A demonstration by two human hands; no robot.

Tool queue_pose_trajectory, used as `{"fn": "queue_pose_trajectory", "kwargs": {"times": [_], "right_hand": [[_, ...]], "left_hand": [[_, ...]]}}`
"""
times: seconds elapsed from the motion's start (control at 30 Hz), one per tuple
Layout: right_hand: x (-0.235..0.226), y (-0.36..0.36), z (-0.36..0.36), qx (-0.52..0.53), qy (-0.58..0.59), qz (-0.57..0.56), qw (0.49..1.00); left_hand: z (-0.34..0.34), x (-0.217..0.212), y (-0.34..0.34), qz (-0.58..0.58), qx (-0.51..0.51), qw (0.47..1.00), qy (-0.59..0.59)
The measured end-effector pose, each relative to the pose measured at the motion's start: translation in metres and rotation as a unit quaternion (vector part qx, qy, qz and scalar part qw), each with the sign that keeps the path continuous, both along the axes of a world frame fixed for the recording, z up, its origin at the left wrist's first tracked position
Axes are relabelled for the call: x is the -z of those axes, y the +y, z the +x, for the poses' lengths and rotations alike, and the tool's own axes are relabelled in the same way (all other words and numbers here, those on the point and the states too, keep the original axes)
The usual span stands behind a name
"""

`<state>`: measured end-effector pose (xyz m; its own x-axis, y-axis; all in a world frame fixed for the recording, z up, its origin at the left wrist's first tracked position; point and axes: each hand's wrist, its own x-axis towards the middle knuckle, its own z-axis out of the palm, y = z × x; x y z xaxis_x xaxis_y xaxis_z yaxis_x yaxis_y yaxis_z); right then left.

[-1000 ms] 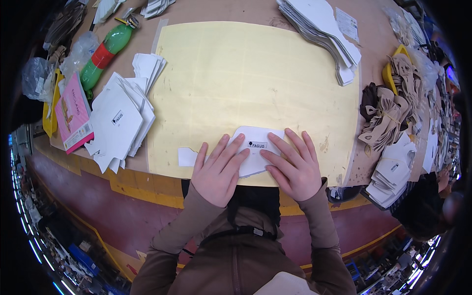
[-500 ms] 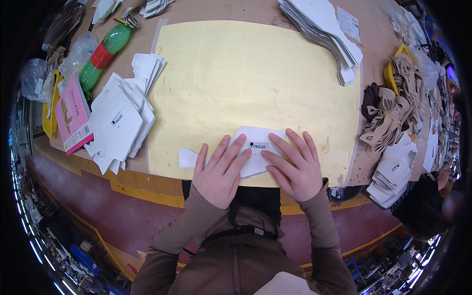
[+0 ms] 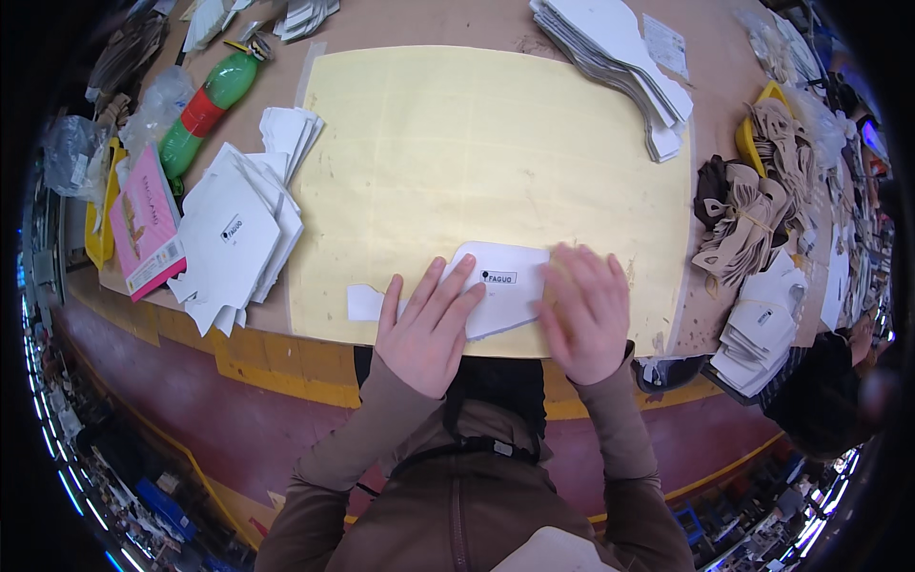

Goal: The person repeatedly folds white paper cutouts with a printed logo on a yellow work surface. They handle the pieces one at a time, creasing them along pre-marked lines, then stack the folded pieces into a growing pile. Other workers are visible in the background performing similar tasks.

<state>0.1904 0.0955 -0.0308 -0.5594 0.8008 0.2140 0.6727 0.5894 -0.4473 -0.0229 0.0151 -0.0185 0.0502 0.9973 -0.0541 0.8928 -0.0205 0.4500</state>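
While the left hand (image 3: 422,334) spreads its fingers flat on a white printed cut piece (image 3: 503,303), the right hand (image 3: 586,319) is at the piece's right edge, too blurred to tell its grip. Under both lies a pale yellow sheet (image 3: 486,153), stacked white panels (image 3: 229,257) to its left.

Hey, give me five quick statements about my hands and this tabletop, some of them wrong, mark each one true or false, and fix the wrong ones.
1. The left hand lies flat over part of a white piece. True.
2. The pink booklet is right of the yellow sheet. False: the pink booklet is left of the yellow sheet.
3. The right hand looks blurred. True.
4. The green bottle has a blue band. False: the green bottle has a red band.
5. Tan pieces lie right of the yellow sheet. True.
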Motion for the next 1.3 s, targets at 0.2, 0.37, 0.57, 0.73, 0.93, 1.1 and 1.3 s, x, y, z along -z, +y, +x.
{"fn": "queue_pose_trajectory", "kwargs": {"times": [0.2, 0.37, 0.57, 0.73, 0.93, 1.1, 1.3], "right_hand": [[0.007, -0.002, -0.001, 0.055, 0.024, 0.014, 0.998], [-0.003, 0.003, -0.002, 0.006, 0.096, -0.042, 0.994], [-0.027, -0.013, -0.03, -0.109, 0.281, -0.107, 0.948], [-0.042, -0.018, -0.05, -0.127, 0.26, -0.011, 0.957], [-0.049, -0.022, -0.053, -0.145, 0.208, 0.067, 0.965], [-0.061, -0.02, -0.043, -0.146, 0.181, 0.096, 0.968], [-0.07, -0.016, -0.027, -0.151, 0.081, 0.122, 0.978]], "left_hand": [[-0.002, 0.01, -0.007, 0.039, -0.005, 0.998, -0.04], [0.001, 0.011, -0.004, 0.131, 0.016, 0.987, -0.094], [0.011, -0.021, -0.01, 0.049, -0.098, 0.885, -0.453], [-0.005, -0.02, -0.009, -0.113, -0.145, 0.776, -0.603], [-0.008, -0.003, -0.014, -0.14, -0.085, 0.649, -0.743], [0.002, 0.007, -0.012, -0.111, -0.054, 0.642, -0.757], [0.017, 0.015, -0.004, -0.116, -0.063, 0.723, -0.679]]}}
